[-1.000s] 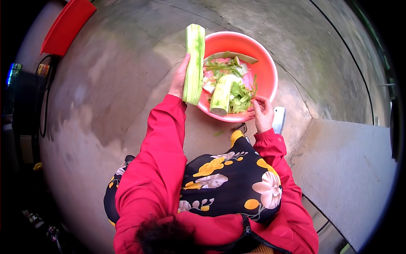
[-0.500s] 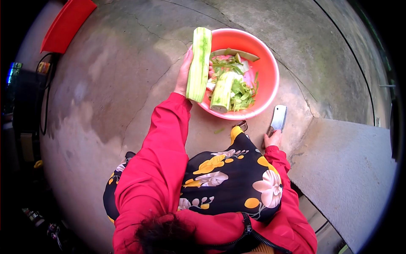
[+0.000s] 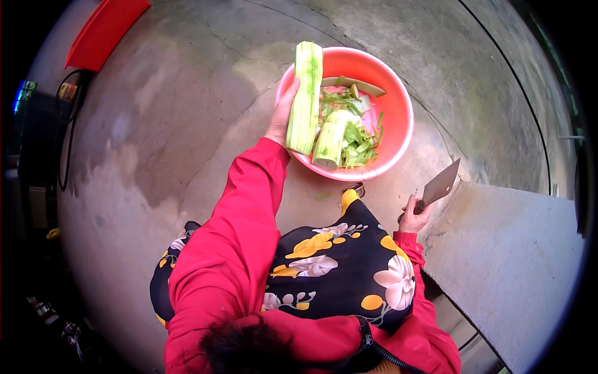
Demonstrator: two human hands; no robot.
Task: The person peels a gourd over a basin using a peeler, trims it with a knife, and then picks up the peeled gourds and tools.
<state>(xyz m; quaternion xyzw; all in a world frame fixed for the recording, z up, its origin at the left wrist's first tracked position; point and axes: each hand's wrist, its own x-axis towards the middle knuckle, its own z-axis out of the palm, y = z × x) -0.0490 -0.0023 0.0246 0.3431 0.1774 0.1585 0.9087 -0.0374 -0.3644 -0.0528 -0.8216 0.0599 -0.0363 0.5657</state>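
A long peeled green vegetable [image 3: 305,96] is gripped in my left hand [image 3: 281,117], slanting over the left rim of the red basin [image 3: 402,118]. Inside the basin lie a shorter peeled piece [image 3: 331,139], green peelings [image 3: 359,144] and a curved strip of peel [image 3: 360,85] along the far wall. To the right of the basin, my right hand [image 3: 415,215] is closed round the dark handle of a cleaver [image 3: 441,183]. The blade is raised off the floor and points up and to the right. My left fingertips are partly hidden behind the long vegetable.
Cracked concrete floor [image 3: 156,137] surrounds the basin. A raised grey slab [image 3: 511,249] is at the right, a red object [image 3: 106,34] at the upper left, and a dark cable [image 3: 514,75] runs along the right. Patterned black cloth [image 3: 342,262] covers my lap.
My right hand has left the basin's rim, taken hold of the cleaver's handle and lifted it from the floor, turning the blade rightward. My left hand has moved the long vegetable slightly right, over the basin.
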